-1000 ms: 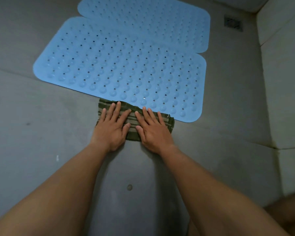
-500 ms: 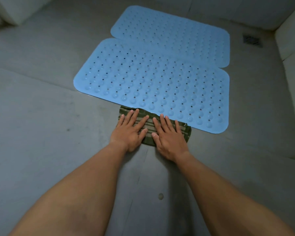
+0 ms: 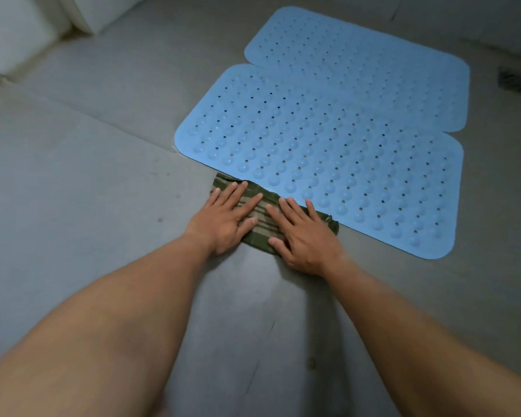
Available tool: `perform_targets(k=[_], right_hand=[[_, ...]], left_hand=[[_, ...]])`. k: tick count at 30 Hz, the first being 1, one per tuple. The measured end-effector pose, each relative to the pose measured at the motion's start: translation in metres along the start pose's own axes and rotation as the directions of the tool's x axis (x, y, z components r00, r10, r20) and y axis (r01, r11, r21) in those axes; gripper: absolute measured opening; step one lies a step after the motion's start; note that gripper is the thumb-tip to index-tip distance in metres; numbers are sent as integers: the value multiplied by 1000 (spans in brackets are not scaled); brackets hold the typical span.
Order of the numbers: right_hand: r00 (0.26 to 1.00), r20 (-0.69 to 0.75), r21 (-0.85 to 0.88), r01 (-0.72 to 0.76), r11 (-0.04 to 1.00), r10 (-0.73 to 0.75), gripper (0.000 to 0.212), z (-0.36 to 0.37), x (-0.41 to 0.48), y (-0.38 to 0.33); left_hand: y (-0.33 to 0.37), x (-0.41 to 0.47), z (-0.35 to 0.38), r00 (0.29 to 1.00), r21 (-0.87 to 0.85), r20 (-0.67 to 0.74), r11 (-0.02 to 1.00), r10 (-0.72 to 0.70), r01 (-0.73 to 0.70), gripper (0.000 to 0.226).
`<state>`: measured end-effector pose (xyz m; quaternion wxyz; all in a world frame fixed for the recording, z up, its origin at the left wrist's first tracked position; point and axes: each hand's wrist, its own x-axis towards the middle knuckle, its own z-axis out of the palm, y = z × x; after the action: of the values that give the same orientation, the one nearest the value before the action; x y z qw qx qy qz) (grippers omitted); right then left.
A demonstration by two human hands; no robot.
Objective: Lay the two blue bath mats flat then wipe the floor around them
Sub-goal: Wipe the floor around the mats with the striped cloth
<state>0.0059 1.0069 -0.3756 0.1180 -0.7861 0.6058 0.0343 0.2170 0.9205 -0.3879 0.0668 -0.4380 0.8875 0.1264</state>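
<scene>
Currently we look down on a grey tiled floor (image 3: 88,176), with grout lines crossing it at a slant.

Near blue bath mat (image 3: 328,152): lies flat on the floor right of centre, rounded corners, studded with rows of bumps and small holes. No lifted edge or fold visible.

Far blue bath mat (image 3: 358,64): also flat, directly behind the near one and set a little to the right. The two meet along their long sides. We cannot tell whether one edge overlaps the other, as that seam is blurred.

Both of our forearms reach forward from the bottom of the view, bare.

Green striped cloth (image 3: 260,216): folded into a narrow band, lying on the floor along the near edge of the near mat, towards its left end. Its far edge touches the mat's rim.

Left hand (image 3: 223,218): flat on the left part of the cloth, palm down, fingers straight and slightly spread, pressing rather than gripping.

Right hand (image 3: 304,239): flat on the right part of the cloth, fingers likewise extended and spread, fingertips just short of the mat's rim. The thumbs of the two hands lie near each other, apart.

Floor drain (image 3: 516,81): dark grille at the right edge, beside the far mat.

Small round mark (image 3: 311,363): on the floor between our forearms.
</scene>
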Motion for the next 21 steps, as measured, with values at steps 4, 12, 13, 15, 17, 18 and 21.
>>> perform_targets(k=[4, 12, 13, 15, 17, 18, 21], right_hand=[[1000, 18, 40, 24, 999, -24, 64, 5, 24, -17], [997, -77, 41, 5, 999, -2, 66, 14, 63, -53], [997, -77, 45, 4, 999, 0, 67, 15, 69, -56], [997, -78, 55, -1, 999, 6, 66, 17, 78, -64], [996, -91, 68, 0, 998, 6, 65, 17, 89, -72], [995, -99, 74, 4, 997, 3, 65, 17, 95, -76], [993, -120, 95, 16, 995, -5, 64, 17, 115, -92]], left_hand=[[-26, -4, -4, 999, 3, 24, 999, -44, 44, 60], [-77, -4, -10, 998, 27, 16, 997, -66, 65, 60], [-83, -4, -12, 998, 32, 16, 998, -61, 61, 61], [-96, -4, -14, 999, 46, 14, 998, -44, 43, 65], [-110, -3, -16, 999, 63, 9, 998, -30, 30, 68], [-118, -2, -18, 1000, 72, 8, 997, -26, 25, 68], [-142, -2, -24, 1000, 95, 19, 995, -18, 17, 69]])
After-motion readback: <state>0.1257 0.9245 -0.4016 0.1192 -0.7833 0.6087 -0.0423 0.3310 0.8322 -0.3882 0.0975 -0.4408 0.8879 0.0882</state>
